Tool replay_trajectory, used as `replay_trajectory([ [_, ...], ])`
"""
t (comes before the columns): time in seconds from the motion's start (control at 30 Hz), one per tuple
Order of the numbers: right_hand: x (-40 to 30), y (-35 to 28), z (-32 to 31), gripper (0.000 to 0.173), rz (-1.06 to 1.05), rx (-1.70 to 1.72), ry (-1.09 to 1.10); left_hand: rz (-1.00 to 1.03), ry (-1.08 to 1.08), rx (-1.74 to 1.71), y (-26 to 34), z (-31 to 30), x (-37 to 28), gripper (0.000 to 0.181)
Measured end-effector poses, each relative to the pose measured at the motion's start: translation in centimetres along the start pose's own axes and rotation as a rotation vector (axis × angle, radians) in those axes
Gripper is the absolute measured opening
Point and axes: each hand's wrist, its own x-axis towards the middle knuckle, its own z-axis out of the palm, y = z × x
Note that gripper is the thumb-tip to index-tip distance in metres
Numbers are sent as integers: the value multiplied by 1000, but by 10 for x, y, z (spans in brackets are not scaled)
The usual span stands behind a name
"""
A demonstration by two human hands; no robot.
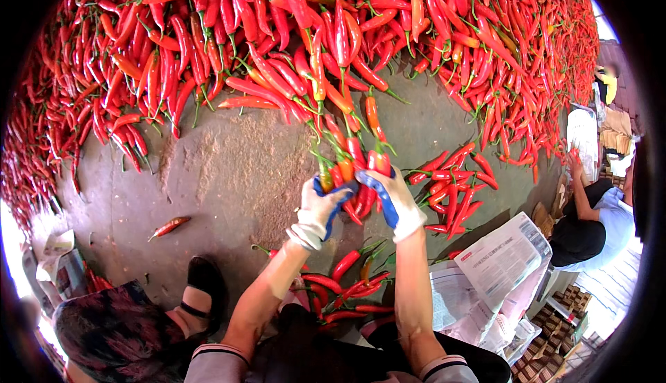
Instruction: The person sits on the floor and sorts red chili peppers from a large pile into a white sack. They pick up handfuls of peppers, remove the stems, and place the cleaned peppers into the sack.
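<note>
My left hand (321, 201), in a white glove with blue coating, grips the left side of a bunch of red chili peppers (343, 167). From the right, my right hand (389, 195), gloved the same way, closes around the same bunch. Green stems in the bunch point mostly away from me, and one pepper near my left thumb is greenish. Below the hands hang a few red tips. Just beyond the bunch begins a large heap of red chili peppers (291, 24). Between my feet lie several loose chili peppers (343, 281) on the floor.
A smaller pile of chili peppers (452, 188) lies right of my hands. Newspaper sheets (499, 263) spread at lower right, near a seated person in light blue (609, 221). One dark red chili pepper (169, 228) rests on the concrete floor (208, 164). Another person's shoe (205, 289) stands at left.
</note>
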Motion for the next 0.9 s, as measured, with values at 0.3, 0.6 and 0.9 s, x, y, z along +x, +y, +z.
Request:
replay_trajectory([
  [0.3, -76, 60, 6, 27, 100, 588, 117, 236, -405, 1097, 44, -1, -33, 68],
  [0.6, -54, 108, 60, 29, 180, 1445, -54, 437, -918, 1908, 113, 28, 21, 46],
  [0.9, -39, 83, 36, 26, 103, 911, 127, 267, -760, 1664, 93, 24, 41, 48],
])
